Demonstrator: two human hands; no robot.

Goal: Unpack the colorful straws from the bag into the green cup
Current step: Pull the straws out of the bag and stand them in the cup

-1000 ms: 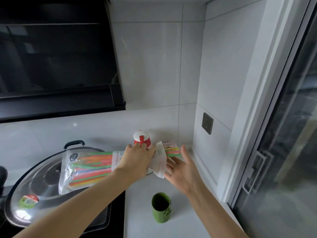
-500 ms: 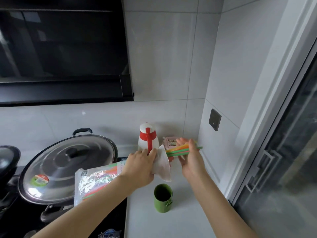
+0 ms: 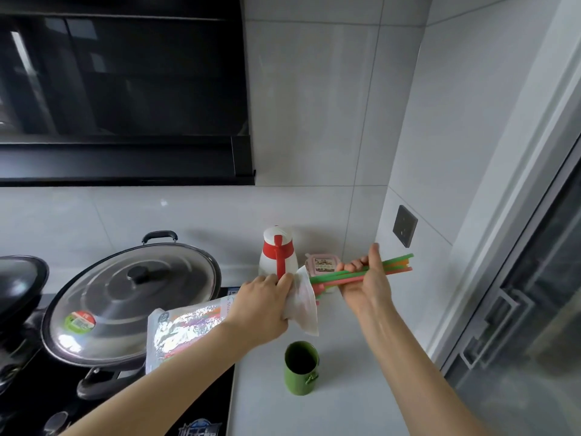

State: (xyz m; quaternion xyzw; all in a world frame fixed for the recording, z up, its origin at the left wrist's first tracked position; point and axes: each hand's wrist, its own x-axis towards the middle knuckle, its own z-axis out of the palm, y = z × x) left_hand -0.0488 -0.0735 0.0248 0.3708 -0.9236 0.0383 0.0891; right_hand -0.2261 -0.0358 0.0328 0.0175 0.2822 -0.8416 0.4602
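My left hand (image 3: 262, 305) grips the clear plastic straw bag (image 3: 185, 328) near its open end, holding it level above the counter. A bunch of green, orange and pink straws (image 3: 394, 266) sticks out of the bag's mouth to the right. My right hand (image 3: 366, 281) is closed around that bunch, a little right of the bag. The green cup (image 3: 301, 368) stands upright and empty on the counter, below and between both hands.
A white bottle with a red cap (image 3: 278, 254) and a small pink box (image 3: 322, 264) stand at the back wall. A large lidded wok (image 3: 132, 297) sits on the black stove to the left. A wall socket (image 3: 405, 225) and a glass door (image 3: 528, 309) are on the right.
My right hand closed on the straw ends and drew them farther out to the right. The bag's far end has dropped lower, and the camera view has tilted down.
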